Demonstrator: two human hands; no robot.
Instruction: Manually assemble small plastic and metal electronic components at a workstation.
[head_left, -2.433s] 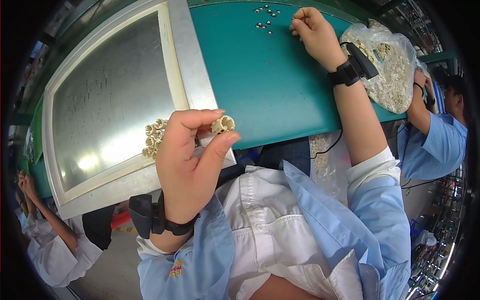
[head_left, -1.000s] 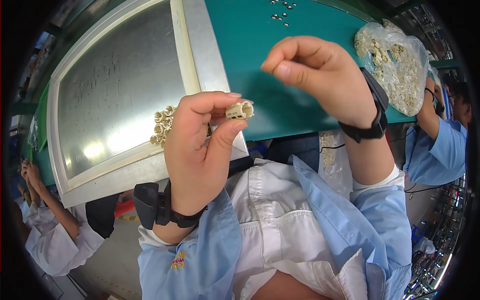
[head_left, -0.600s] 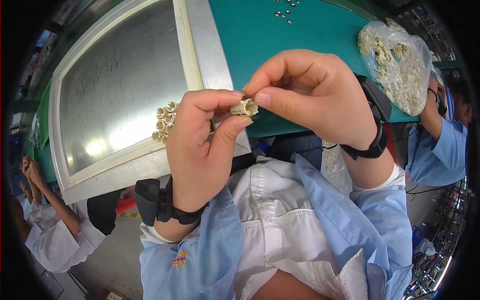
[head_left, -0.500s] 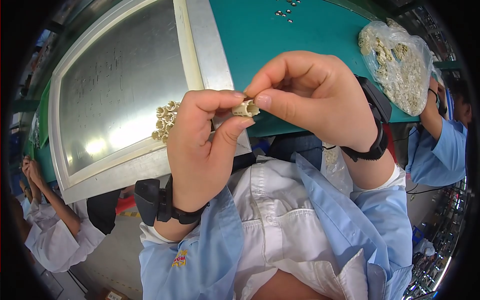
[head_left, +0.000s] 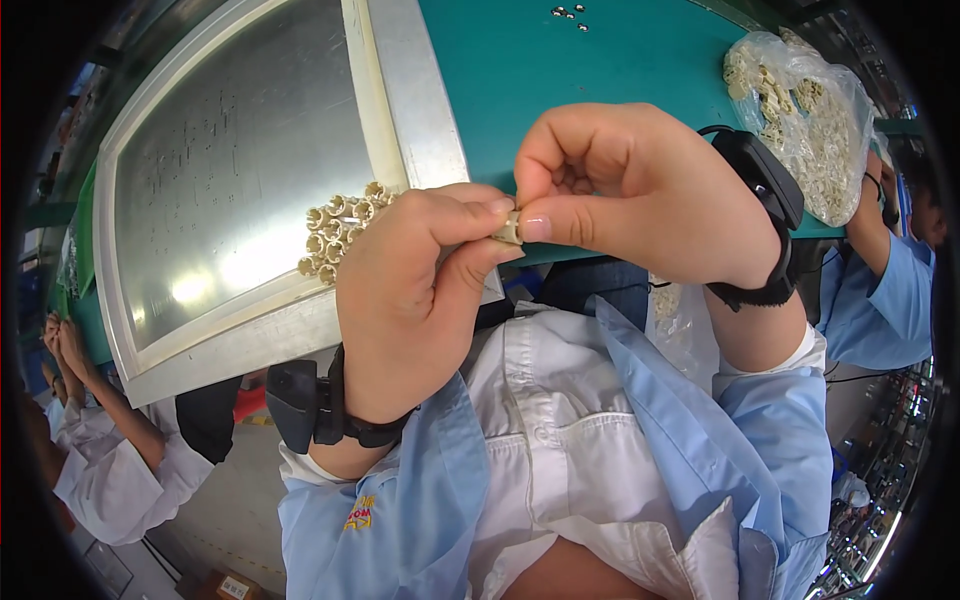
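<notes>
My left hand (head_left: 410, 300) pinches a small beige plastic part (head_left: 508, 231) between thumb and forefinger, held up in front of my chest. My right hand (head_left: 630, 190) meets it from the right, thumb and forefinger closed on the same part, which is mostly hidden by the fingertips. Behind my left hand a cluster of several beige tubular parts (head_left: 335, 226) stands on a metal tray (head_left: 240, 160). Both wrists wear black bands.
A green table (head_left: 600, 60) carries a few small metal pieces (head_left: 567, 12) at its far edge and a clear bag of beige parts (head_left: 800, 110) at the right. Another person's sleeve (head_left: 880, 300) is at the right; a person in white (head_left: 110, 450) is at lower left.
My right hand came back from the small metal pieces at the far edge of the table and closed on the part held by my left hand. The left hand rose slightly.
</notes>
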